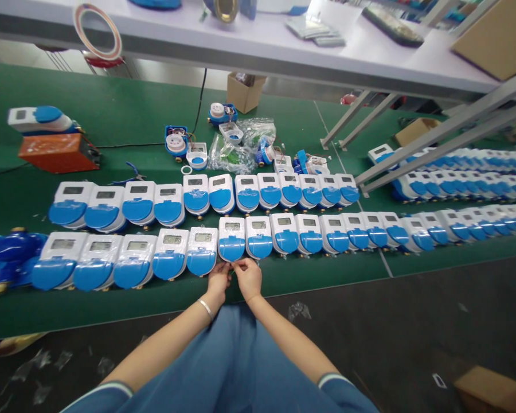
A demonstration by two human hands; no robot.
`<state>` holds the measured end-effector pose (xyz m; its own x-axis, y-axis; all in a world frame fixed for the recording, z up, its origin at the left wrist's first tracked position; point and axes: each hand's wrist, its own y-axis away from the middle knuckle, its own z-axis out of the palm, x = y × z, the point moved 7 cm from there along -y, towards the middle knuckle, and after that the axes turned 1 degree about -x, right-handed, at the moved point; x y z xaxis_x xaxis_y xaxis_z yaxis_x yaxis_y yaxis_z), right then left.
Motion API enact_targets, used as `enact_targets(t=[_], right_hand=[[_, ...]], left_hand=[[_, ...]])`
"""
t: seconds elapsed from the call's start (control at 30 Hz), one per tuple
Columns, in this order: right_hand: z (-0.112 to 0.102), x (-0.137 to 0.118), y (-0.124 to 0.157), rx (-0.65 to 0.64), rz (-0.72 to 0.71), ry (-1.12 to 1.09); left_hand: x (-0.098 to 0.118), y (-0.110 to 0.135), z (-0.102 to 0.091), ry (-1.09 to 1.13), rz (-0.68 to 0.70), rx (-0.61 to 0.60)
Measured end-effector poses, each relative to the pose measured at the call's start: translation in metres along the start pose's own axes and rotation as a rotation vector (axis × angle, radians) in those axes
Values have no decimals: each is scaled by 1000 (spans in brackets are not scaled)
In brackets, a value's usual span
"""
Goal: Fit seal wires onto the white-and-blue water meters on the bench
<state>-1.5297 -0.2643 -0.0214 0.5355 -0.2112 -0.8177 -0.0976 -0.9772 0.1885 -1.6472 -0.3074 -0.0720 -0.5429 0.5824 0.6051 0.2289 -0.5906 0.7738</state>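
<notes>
Two long rows of white water meters with blue flip lids lie on a green mat [124, 120]. My left hand [219, 282] and my right hand [248, 276] meet at the near edge of one meter [231, 238] in the front row. The fingers of both hands are pinched together at the lower rim of its blue lid. What they pinch is too small to make out. A thin bracelet sits on my left wrist.
An orange box [58, 152] with a meter on top stands at the far left. Opened meters and plastic bags [236, 150] lie behind the rows. More meters [464, 178] extend right under a slanted metal frame [438, 137]. A white bench [258, 46] runs overhead.
</notes>
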Motion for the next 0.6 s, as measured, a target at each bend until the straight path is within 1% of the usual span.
enact_targets(t=[0.1,0.13,0.27,0.37,0.47,0.53,0.6], right_hand=[[0,-3,0,6,-18,9],[1,-2,-1,5,-13,7],[12,9,-2,-23,82,-86],[32,26,-1,-102,271,-262],[54,40,1,-198,474,-458],[58,46,1,-248,530,-519],[51,54,4,-289,554,-517]], left_hand=[[-2,2,-5,33,-10,84],[-3,3,-7,36,-26,95],[-9,4,-13,3,-107,109],[-15,9,-18,-1,-190,65],[-21,20,-21,30,-296,-34],[-21,27,-24,66,-346,-82],[-18,32,-28,116,-363,-90]])
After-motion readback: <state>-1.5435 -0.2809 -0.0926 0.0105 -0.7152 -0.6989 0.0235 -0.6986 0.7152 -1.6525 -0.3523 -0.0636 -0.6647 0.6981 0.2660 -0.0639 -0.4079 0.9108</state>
